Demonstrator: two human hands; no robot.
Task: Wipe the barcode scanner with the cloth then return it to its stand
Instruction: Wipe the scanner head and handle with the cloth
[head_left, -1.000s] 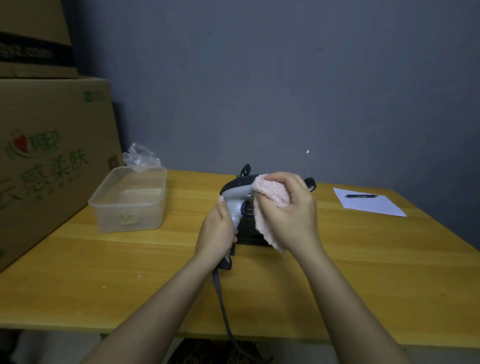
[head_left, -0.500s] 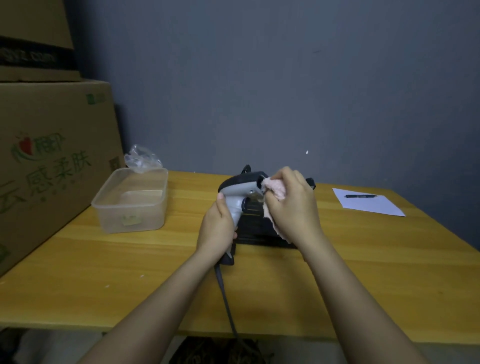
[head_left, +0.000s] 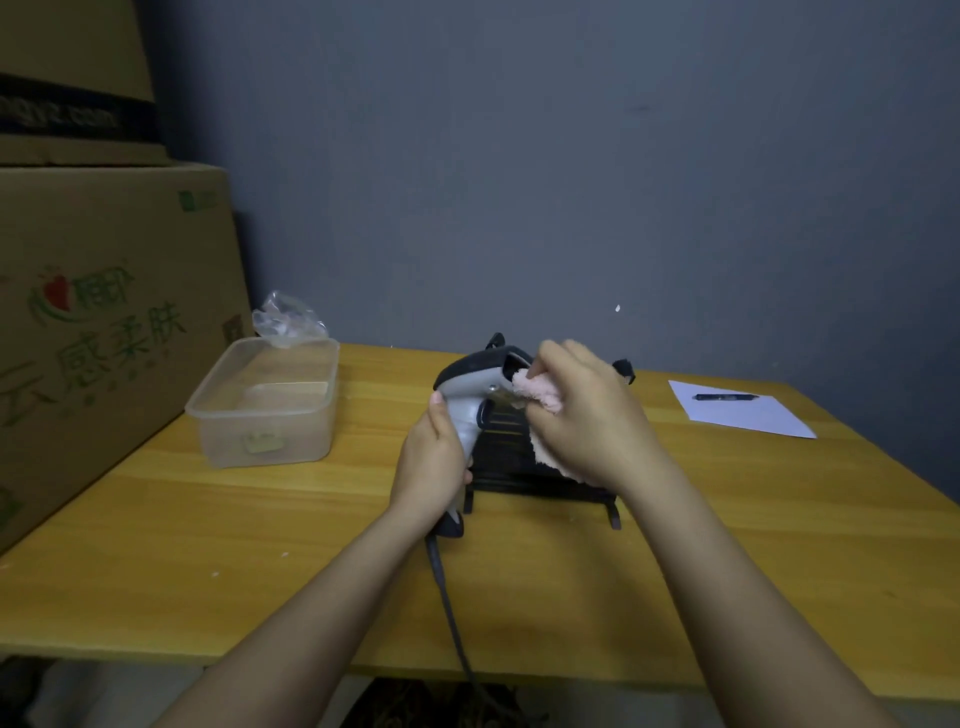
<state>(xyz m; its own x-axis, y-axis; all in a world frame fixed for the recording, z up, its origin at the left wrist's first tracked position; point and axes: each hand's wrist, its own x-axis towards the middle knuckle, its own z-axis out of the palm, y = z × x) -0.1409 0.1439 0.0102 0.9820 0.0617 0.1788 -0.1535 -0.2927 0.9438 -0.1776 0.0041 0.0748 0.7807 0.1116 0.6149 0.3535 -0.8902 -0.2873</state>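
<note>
A grey and black barcode scanner (head_left: 470, 387) is held upright above the wooden table (head_left: 218, 525), its head pointing right. My left hand (head_left: 434, 457) grips its handle. My right hand (head_left: 587, 415) presses a pink cloth (head_left: 540, 397) against the front window of the scanner's head, and part of the cloth hangs below my palm. The black stand (head_left: 511, 467) sits on the table just behind both hands, partly hidden by them. The scanner's dark cable (head_left: 449, 608) runs down over the table's front edge.
A clear plastic container (head_left: 265, 405) with crumpled plastic wrap behind it stands at the left. Large cardboard boxes (head_left: 98, 322) are stacked along the left side. A white sheet of paper (head_left: 743, 415) with a black pen (head_left: 724, 397) lies at the far right.
My right hand with the cloth has slid from over the top of the scanner's head to its front face, uncovering the dark top. The left hand has kept its grip.
</note>
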